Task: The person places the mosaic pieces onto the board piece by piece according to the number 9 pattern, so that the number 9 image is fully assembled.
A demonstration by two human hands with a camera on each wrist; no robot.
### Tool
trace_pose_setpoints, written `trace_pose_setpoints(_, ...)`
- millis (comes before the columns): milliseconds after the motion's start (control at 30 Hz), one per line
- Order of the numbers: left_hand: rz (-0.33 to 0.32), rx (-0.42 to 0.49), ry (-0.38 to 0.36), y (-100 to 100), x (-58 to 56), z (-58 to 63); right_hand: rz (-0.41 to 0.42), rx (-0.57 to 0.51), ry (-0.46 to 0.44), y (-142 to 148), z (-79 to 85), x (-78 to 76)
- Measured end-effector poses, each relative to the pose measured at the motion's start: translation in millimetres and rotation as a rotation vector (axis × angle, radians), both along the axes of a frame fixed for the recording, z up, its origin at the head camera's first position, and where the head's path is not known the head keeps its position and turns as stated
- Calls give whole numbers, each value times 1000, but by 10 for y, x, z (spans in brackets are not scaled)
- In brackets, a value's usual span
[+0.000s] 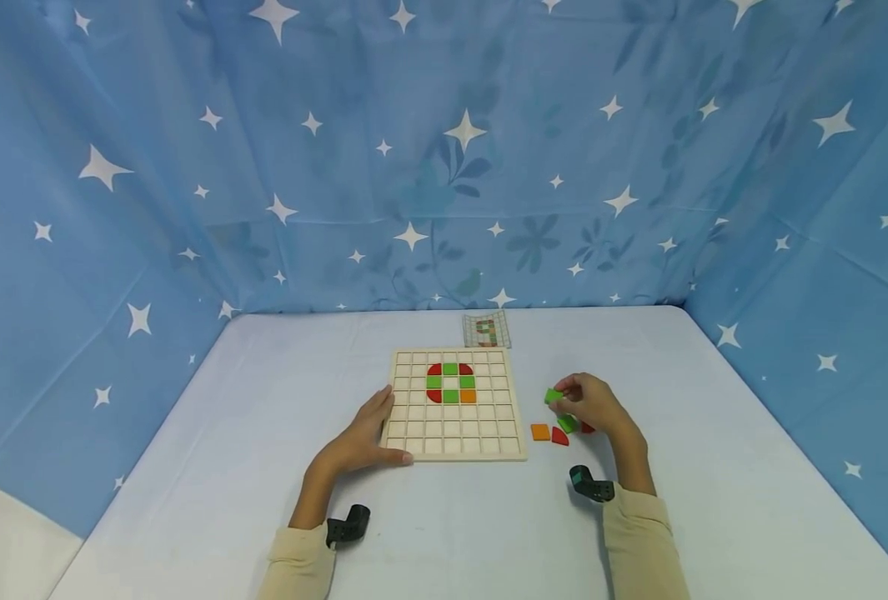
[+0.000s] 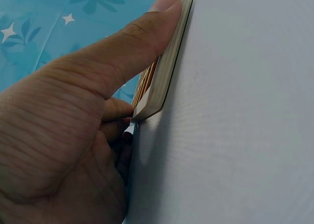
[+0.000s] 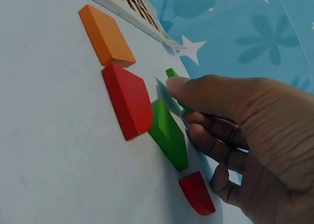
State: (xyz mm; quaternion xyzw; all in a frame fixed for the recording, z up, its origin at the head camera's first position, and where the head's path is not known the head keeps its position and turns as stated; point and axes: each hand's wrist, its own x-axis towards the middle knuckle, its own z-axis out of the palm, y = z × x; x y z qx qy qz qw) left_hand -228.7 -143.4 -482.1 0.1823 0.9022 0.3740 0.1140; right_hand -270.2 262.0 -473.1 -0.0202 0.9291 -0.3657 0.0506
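Note:
A wooden grid board (image 1: 451,431) lies on the table with red, green and orange tiles set in a ring on its upper half. My left hand (image 1: 357,442) rests against the board's near left corner, thumb along the front edge and the other fingers along the left side. To the right of the board, my right hand (image 1: 597,407) pinches a green square tile (image 1: 552,397) between thumb and fingertips, just above the table. Beneath and beside it lie another green tile (image 3: 169,136), a red rounded tile (image 3: 128,102), an orange square tile (image 3: 107,37) and a second red tile (image 3: 197,193).
Behind the board lies a pattern card (image 1: 482,332) printed with a grid and a coloured figure. The white table (image 1: 459,533) ends at a blue star-patterned curtain (image 1: 383,192) at the back and sides.

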Motion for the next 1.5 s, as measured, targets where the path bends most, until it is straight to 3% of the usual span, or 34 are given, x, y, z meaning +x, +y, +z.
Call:
trace_pose_setpoints(300, -3, -7, 10, 3, -24, 0, 77, -51, 125, -60, 16, -32)
trace_pose_setpoints(867, 17, -6, 10, -6, 14, -41, 235, -110, 262, -429, -26, -39)
trace_pose_setpoints(1233, 7, -27, 14, -8, -9, -54, 380, -187, 280, -663, 12, -54)
trace_pose_setpoints(1500, 1, -17, 14, -4, -25, -40, 413, -174, 250, -765, 6, -56)
